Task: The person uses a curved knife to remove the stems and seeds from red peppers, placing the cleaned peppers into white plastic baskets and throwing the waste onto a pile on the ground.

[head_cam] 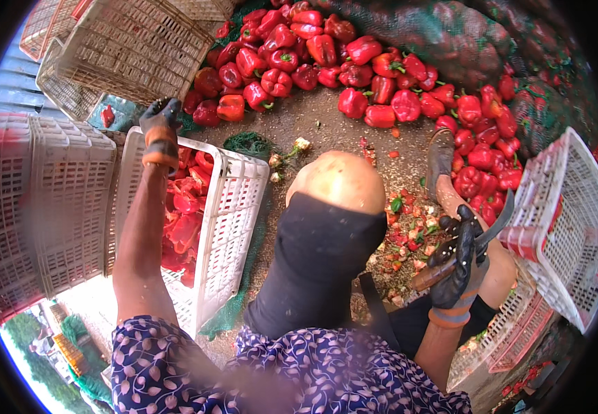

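My left hand (160,118), in a grey and orange glove, reaches over a white plastic crate (237,207) that holds cut red pepper pieces (182,202). Its fingers are curled at the lower corner of a tilted, dirty crate (136,44); whether they grip anything cannot be made out. In my right hand (459,264), gloved the same way, is a curved-blade knife (498,221) with a wooden handle, its blade pointing up and away. Whole red bell peppers (278,57) lie heaped beyond my knees.
Stacked white crates (45,207) stand at the left. Another white crate (563,227) leans at the right. Green netting (449,36) covers more peppers behind the heap. Pepper cores and seeds (413,233) litter the ground between my legs. A further crate (511,331) lies at the lower right.
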Demonstrator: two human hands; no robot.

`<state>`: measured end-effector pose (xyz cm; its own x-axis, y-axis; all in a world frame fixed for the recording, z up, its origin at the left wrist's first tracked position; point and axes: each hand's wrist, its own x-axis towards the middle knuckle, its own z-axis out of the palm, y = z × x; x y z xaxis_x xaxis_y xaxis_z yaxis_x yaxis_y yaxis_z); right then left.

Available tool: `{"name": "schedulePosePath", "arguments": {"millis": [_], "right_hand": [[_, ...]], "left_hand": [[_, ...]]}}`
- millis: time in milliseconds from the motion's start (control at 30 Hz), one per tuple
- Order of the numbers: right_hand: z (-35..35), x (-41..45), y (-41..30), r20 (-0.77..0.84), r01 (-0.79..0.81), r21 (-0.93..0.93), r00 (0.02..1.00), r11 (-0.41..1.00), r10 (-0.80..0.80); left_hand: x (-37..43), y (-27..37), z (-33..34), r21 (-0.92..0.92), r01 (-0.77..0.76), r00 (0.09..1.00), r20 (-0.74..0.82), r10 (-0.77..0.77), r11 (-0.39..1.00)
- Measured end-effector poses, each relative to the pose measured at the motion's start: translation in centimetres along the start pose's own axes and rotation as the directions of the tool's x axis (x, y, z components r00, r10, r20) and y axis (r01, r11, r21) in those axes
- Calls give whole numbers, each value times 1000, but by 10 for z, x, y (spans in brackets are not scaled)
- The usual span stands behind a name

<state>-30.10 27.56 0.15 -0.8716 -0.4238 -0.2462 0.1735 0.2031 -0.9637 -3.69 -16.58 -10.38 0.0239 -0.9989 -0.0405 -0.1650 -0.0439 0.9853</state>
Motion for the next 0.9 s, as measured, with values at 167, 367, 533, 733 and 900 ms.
{"name": "schedulePosePath", "arguments": {"millis": [167, 367, 533, 733, 900], "right_hand": [[27, 28, 22, 2, -129, -14, 992, 992, 129], [36, 63, 30, -99, -348, -166, 937, 923, 335], [32, 82, 44, -164, -381, -440, 924, 813, 344], [56, 107, 48, -300, -531, -399, 846, 747, 441], [2, 104, 88, -177, -318, -726, 943, 609, 282]], "left_hand": [[73, -25, 26, 256, 230, 971, 7, -240, 939], [186, -154, -49, 879, -210, 916, 330, -227, 429], [179, -180, -9, 892, 87, 786, 212, -580, 444], [151, -182, 29, 420, 658, 661, 75, -747, 625], [148, -216, 27, 164, 752, 652, -40, -757, 639]]}}
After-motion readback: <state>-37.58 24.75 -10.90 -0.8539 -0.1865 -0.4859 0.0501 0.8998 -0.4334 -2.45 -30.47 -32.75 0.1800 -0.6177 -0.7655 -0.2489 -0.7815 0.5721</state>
